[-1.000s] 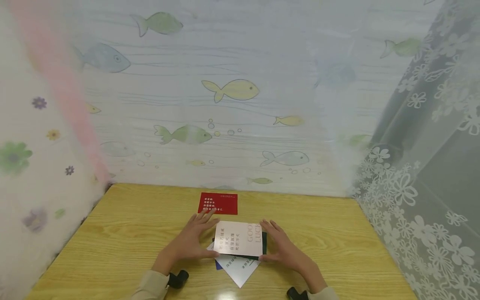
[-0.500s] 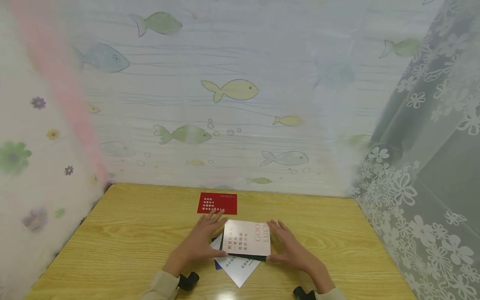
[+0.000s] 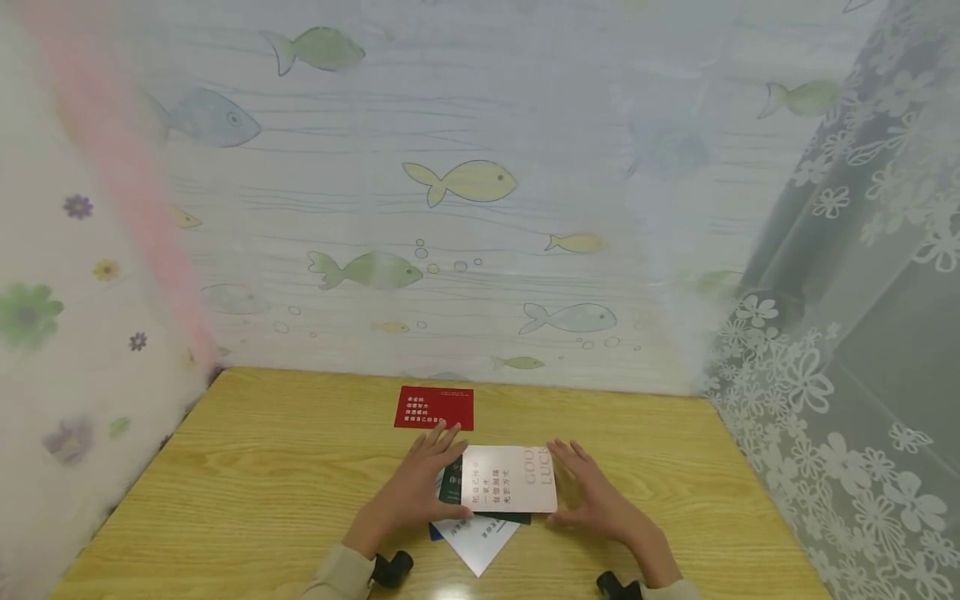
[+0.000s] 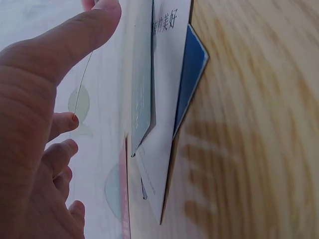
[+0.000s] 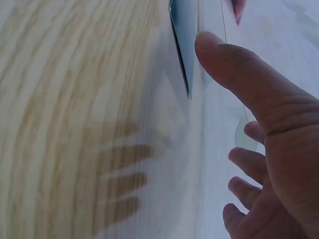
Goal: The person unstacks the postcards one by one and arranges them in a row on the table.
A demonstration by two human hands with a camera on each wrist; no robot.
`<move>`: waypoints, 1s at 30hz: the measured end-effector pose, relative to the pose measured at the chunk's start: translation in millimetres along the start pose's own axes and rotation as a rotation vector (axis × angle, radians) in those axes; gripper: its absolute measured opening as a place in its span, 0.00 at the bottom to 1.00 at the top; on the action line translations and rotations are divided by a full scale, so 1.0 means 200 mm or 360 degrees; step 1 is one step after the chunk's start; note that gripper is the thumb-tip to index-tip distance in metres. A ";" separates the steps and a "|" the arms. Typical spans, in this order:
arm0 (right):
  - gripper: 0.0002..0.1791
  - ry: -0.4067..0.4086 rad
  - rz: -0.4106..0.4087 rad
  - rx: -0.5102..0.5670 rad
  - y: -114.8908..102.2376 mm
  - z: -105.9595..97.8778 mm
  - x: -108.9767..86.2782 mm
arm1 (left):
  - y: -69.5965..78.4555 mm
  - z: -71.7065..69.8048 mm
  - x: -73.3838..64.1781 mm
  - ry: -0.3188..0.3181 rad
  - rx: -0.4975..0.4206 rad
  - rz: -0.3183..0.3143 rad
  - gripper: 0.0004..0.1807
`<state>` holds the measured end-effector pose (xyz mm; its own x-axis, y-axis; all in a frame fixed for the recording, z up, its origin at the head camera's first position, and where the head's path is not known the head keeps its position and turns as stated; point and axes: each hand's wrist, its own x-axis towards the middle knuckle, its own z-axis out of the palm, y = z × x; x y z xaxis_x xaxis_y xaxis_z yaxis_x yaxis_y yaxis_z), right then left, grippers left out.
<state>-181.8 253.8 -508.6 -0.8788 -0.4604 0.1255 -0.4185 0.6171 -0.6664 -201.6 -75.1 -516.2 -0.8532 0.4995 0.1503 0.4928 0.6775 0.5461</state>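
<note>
Both hands hold a pale pink card (image 3: 517,479) with dark writing and "GOOD LUCK" printed at its right end. My left hand (image 3: 416,485) grips its left end, thumb at the near corner and index fingertip at the far one. At the right end, my right hand (image 3: 597,498) grips the card the same way. Seen edge-on in the left wrist view, the pink card is raised above a loose stack. That stack has a dark green card (image 3: 453,485) uppermost, then a white card (image 3: 478,550) set diagonally, and a blue card (image 4: 192,69) low down, mostly covered.
A red card (image 3: 435,407) with white writing lies on the wood-grain table (image 3: 262,467) beyond the left fingertips. Behind the table hangs a fish-print curtain (image 3: 465,250). A flower-patterned sheer curtain (image 3: 810,383) borders the right side.
Both hands have shifted to the right, carrying the pink card along. More of the green card's left end now shows. The red card and the stack stay put.
</note>
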 end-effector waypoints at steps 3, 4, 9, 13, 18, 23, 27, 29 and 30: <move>0.57 -0.0009 0.0010 0.0006 0.00 -0.01 -0.01 | 0.01 0.00 0.00 -0.0003 -0.0009 0.0008 0.56; 0.57 -0.0014 0.0016 0.0006 0.01 -0.01 -0.01 | 0.02 0.00 0.00 -0.0003 -0.0011 0.0013 0.56; 0.58 -0.0039 0.0068 0.0034 0.01 -0.03 -0.03 | 0.02 0.01 0.01 0.0001 -0.0004 0.0045 0.56; 0.59 -0.0031 0.0106 0.0066 0.01 -0.04 -0.04 | 0.03 0.01 0.02 0.0011 -0.0024 0.0068 0.56; 0.59 -0.0006 0.0113 0.0033 0.03 -0.06 -0.04 | 0.03 0.03 0.05 0.0026 -0.0061 0.0105 0.56; 0.58 0.0013 0.0073 0.0020 0.05 -0.08 -0.05 | 0.04 0.04 0.07 0.0042 -0.0028 0.0115 0.55; 0.57 0.0001 0.0063 0.0036 0.05 -0.08 -0.05 | 0.05 0.04 0.07 0.0064 0.0010 0.0119 0.54; 0.57 -0.0011 0.0070 0.0051 0.05 -0.09 -0.05 | 0.05 0.03 0.07 0.0073 0.0020 0.0119 0.54; 0.57 -0.0017 0.0076 0.0058 0.05 -0.09 -0.06 | 0.05 0.03 0.07 0.0075 0.0024 0.0119 0.54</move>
<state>-180.3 276.6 -502.7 -0.8952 -0.4375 0.0852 -0.3670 0.6150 -0.6979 -207.1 -57.4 -513.9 -0.8209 0.5233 0.2287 0.5575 0.6476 0.5195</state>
